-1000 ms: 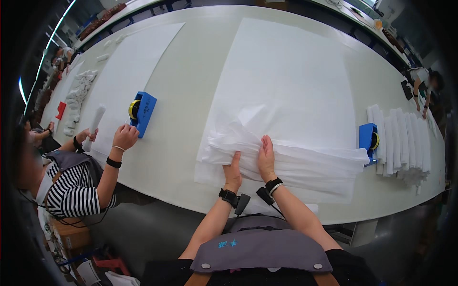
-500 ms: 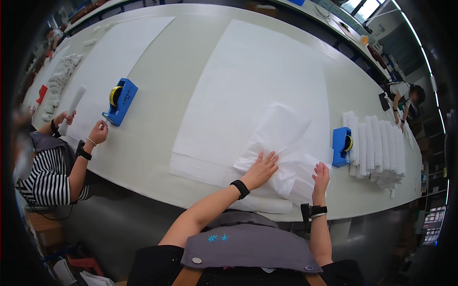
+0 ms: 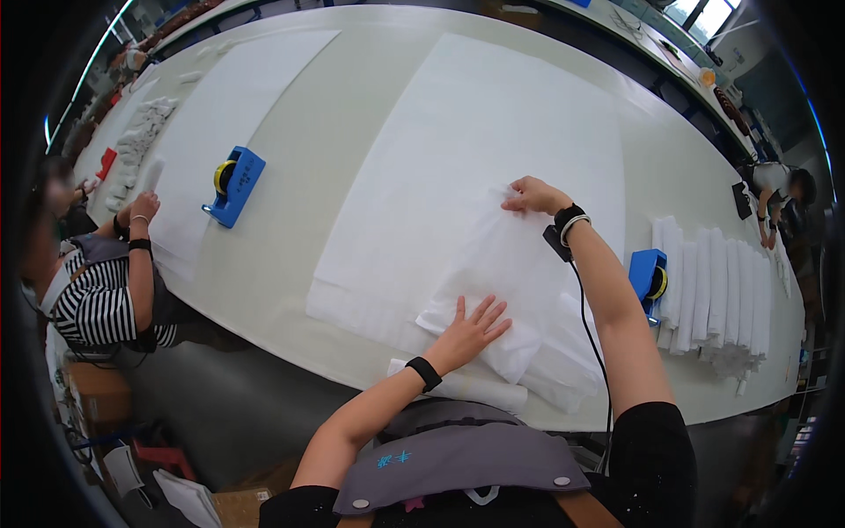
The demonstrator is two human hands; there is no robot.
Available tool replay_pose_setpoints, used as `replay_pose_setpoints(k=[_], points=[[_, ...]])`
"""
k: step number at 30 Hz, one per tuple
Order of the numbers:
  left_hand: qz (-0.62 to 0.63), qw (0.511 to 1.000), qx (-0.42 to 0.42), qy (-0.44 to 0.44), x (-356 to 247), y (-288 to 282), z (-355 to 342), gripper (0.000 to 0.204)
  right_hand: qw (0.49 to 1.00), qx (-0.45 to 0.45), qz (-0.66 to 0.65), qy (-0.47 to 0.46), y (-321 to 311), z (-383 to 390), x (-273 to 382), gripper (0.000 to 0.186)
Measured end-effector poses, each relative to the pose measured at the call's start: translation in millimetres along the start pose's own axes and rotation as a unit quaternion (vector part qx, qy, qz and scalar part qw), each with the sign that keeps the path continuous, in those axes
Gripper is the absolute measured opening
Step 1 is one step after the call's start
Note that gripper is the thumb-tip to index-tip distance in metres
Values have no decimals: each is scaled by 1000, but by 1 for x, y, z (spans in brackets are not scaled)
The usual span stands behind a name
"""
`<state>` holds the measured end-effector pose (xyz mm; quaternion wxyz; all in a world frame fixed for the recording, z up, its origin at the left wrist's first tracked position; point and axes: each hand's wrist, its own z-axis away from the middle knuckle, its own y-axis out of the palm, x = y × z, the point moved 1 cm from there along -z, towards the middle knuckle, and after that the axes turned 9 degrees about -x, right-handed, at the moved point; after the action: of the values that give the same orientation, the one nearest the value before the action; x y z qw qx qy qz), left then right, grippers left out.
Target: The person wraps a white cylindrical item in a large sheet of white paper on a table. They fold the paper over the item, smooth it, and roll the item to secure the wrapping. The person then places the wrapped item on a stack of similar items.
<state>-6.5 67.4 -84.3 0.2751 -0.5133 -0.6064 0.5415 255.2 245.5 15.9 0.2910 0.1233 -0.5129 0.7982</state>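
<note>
A thin, wrinkled white folded piece (image 3: 488, 255), cloth or film I cannot tell, lies on large flat white sheets (image 3: 502, 123) in front of me. My left hand (image 3: 466, 336) rests palm down on its near part, fingers spread. At its far end my right hand (image 3: 534, 195) is closed, pinching the edge between thumb and fingers. Loose crumpled white material (image 3: 559, 365) spreads to the right of my left hand. A white roll (image 3: 480, 390) lies along the table's near edge, partly hidden by my left wrist.
Right of my right forearm stands a blue tape dispenser (image 3: 647, 277) beside stacked white rolls (image 3: 717, 290). Another blue tape dispenser (image 3: 236, 187) stands to the left. A co-worker in a striped top (image 3: 97, 295) works at the left; another person (image 3: 775, 194) is at the far right.
My right hand has moved from beside the crumpled material, away from me and leftward, and now pinches the folded piece's far end. The left hand shifted slightly nearer, its fingers spreading.
</note>
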Motion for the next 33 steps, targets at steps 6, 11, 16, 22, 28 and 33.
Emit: replay_pose_setpoints(k=[6,11,16,22,28,33], points=[[-13,999,31,-35,-9,7,-6,52,978,-72,-175,84,8,-20,-93,90],[-4,998,43,-45,-7,8,-2,60,959,37,-268,85,6,45,-147,32],[-6,996,81,-31,-15,-5,-9,63,942,-305,-77,116,42,56,-162,31],[-26,996,75,-40,-23,-3,0,61,963,-253,-73,-63,27,6,-82,42],[-30,995,46,-83,-36,3,13,55,982,-98,105,-121,75,-35,22,40],[-33,993,17,-113,-38,8,11,50,897,-317,170,-255,126,-24,25,42]])
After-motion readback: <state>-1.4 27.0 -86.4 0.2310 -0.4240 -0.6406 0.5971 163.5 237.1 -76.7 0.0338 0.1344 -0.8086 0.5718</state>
